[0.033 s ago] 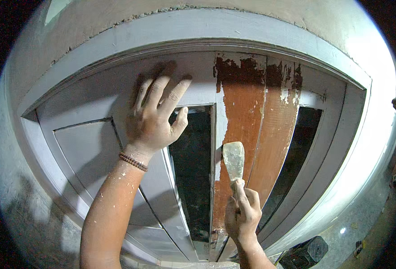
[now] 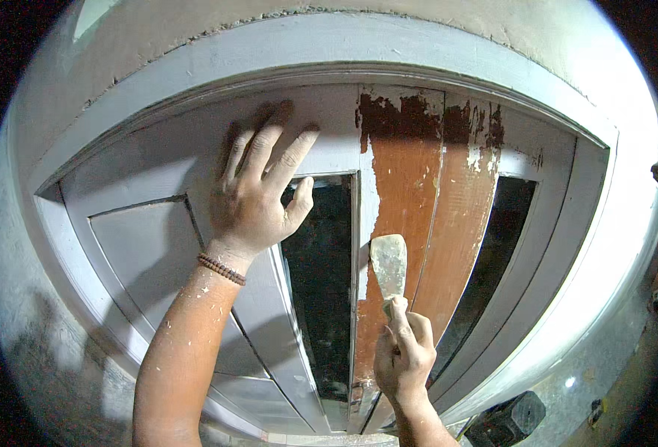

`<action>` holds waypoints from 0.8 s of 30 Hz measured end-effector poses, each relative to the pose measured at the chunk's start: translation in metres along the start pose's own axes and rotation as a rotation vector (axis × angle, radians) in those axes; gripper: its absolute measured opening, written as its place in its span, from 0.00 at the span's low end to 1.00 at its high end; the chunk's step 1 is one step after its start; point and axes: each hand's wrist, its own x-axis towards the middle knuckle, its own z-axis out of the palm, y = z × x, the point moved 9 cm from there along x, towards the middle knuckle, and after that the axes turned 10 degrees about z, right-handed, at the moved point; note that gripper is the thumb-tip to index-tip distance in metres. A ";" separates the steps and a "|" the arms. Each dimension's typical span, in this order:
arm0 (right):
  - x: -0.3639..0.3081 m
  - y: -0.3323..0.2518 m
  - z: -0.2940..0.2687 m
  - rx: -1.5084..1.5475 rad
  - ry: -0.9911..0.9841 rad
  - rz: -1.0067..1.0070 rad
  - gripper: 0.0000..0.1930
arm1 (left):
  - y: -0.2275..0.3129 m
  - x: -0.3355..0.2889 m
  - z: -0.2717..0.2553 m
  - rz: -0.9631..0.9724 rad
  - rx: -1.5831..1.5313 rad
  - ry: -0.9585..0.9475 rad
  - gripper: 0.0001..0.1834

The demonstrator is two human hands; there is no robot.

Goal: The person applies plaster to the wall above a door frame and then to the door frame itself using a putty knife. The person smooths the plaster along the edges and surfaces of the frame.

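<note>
My left hand (image 2: pixel 258 186) rests against the pale grey painted door (image 2: pixel 139 242), its fingers spread and nothing in them. A brown bead bracelet (image 2: pixel 222 268) circles that wrist, and light flecks dot the forearm. In my right hand (image 2: pixel 403 354) is a putty knife (image 2: pixel 389 261), gripped by its handle with the blade pointing up. The whitish, smeared blade lies over the boundary between a remaining strip of grey paint (image 2: pixel 366 194) and the bared reddish-brown wood (image 2: pixel 407 186). Ragged darker patches (image 2: pixel 400 119) mark the top of this bared strip. My fingers hide most of the handle.
A grey door frame (image 2: pixel 329 45) runs across the top and down both sides. Dark glass panes (image 2: pixel 325 290) flank the bared strip, another pane (image 2: pixel 504 223) being on its right. At lower right, a black boxy object (image 2: pixel 508 421) stands on the floor. Rough plaster wall (image 2: pixel 195 18) lies above.
</note>
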 end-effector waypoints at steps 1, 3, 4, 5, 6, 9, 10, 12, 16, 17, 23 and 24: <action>0.002 0.000 0.001 0.002 0.018 0.000 0.28 | -0.002 0.001 0.002 0.004 -0.004 0.003 0.31; 0.005 0.000 0.000 0.003 0.045 -0.003 0.28 | -0.002 0.000 0.005 -0.009 -0.012 -0.013 0.30; 0.006 0.000 -0.001 0.002 0.066 -0.020 0.28 | 0.000 -0.001 0.007 -0.008 -0.023 -0.015 0.30; 0.008 0.000 -0.002 -0.012 0.074 -0.019 0.28 | 0.001 -0.001 0.006 -0.002 -0.026 -0.005 0.31; 0.009 0.000 -0.002 -0.008 0.073 -0.015 0.27 | 0.003 -0.002 0.006 0.004 -0.007 -0.016 0.32; 0.008 -0.001 -0.003 -0.021 0.036 0.032 0.24 | 0.009 -0.003 0.003 0.023 0.068 -0.040 0.35; 0.007 -0.005 -0.004 -0.029 0.056 0.020 0.24 | 0.010 -0.002 0.000 0.047 0.068 -0.026 0.36; 0.005 -0.009 -0.004 -0.048 0.057 0.041 0.25 | 0.009 0.004 -0.004 0.090 0.051 -0.027 0.36; 0.005 -0.014 -0.002 -0.040 0.104 0.064 0.25 | -0.014 0.019 0.001 0.196 -0.013 -0.189 0.37; 0.005 -0.014 -0.001 -0.036 0.118 0.058 0.25 | -0.017 0.022 0.001 0.226 -0.023 -0.178 0.38; 0.000 -0.014 0.004 -0.033 0.168 0.058 0.24 | -0.022 0.025 0.004 0.307 -0.027 -0.166 0.39; 0.000 -0.018 0.002 -0.026 0.198 0.022 0.25 | -0.021 0.025 0.003 0.306 -0.017 -0.154 0.39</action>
